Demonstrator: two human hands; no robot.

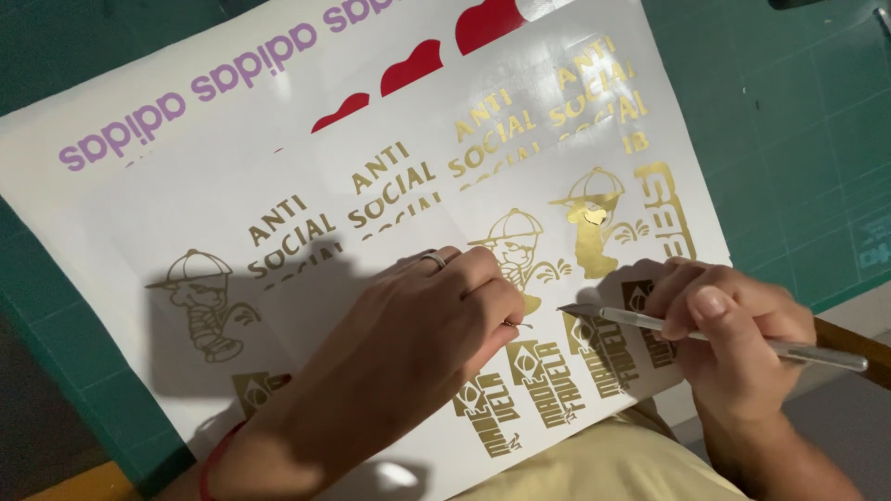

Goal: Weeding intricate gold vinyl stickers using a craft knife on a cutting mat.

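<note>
A large white vinyl sheet (306,176) with gold, purple and red cut designs lies on a green cutting mat (789,139). My left hand (418,334), a ring on one finger, rests flat on the sheet with its fingertips pinched at a small gold cartoon figure (524,250). My right hand (733,334) holds a silver craft knife (650,322) like a pen. The blade tip points left, close to the left fingertips and just above the gold emblem designs (548,380).
Other gold cartoon figures (209,301) and gold lettering cover the sheet, with red shapes (413,67) and purple lettering near its far edge. The mat's near edge meets a wooden table edge (854,339). My pale yellow clothing (603,464) shows at the bottom.
</note>
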